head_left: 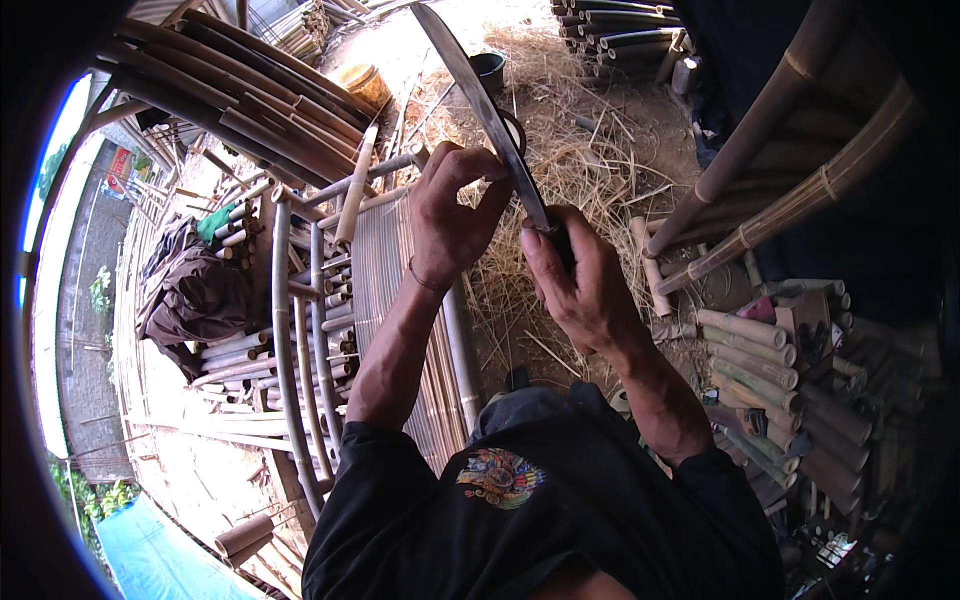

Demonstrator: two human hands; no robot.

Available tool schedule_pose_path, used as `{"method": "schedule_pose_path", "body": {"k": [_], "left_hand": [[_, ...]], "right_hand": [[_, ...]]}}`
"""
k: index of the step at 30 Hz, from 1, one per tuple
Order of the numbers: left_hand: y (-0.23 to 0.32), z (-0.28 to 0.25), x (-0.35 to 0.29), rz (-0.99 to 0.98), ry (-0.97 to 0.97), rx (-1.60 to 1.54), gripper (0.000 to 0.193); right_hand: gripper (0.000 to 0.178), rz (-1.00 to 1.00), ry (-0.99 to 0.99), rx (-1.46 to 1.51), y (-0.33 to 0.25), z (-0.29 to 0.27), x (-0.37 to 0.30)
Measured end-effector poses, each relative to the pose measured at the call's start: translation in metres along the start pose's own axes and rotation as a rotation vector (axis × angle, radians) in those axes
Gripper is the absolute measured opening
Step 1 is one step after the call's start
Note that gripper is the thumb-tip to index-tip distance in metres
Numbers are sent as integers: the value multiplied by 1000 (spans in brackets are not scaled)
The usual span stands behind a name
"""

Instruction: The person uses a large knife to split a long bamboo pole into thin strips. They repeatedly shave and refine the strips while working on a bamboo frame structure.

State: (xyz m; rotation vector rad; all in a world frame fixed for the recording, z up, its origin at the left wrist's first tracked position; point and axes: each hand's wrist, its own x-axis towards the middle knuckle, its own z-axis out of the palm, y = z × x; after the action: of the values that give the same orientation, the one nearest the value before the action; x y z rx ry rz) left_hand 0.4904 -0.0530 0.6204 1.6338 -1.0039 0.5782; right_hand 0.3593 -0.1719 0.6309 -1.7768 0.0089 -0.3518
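A long machete (483,105) with a dark blade slants up and away to the left, in front of my chest. My right hand (590,285) is wrapped around its dark handle, the thumb lying along it near the blade's base. Higher up, the fingertips of my left hand (445,205) are pinched at the side of the blade, thumb and forefinger bent toward each other. A thin dark curved strip (518,130) shows beside the blade; I cannot tell whether it is held. Below my left forearm lies a slatted bamboo bench (385,265).
Bamboo shavings (565,150) cover the ground ahead, with a dark bucket (487,70) and a yellow basket (362,85) beyond. Dark bamboo lengths (260,95) lean at the far left. Cut bamboo pieces (755,345) are stacked at right, under slanting poles (760,120). Brown cloth (200,290) lies left.
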Motion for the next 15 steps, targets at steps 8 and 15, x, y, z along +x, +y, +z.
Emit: {"method": "schedule_pose_path", "body": {"k": [8,15], "left_hand": [[2,5,0,34,-3,53,28],[7,9,-5,6,45,55,29]], "right_hand": [[28,16,10,52,3,-4,-3],[26,119,-20,100,-2,-6,-7]]}}
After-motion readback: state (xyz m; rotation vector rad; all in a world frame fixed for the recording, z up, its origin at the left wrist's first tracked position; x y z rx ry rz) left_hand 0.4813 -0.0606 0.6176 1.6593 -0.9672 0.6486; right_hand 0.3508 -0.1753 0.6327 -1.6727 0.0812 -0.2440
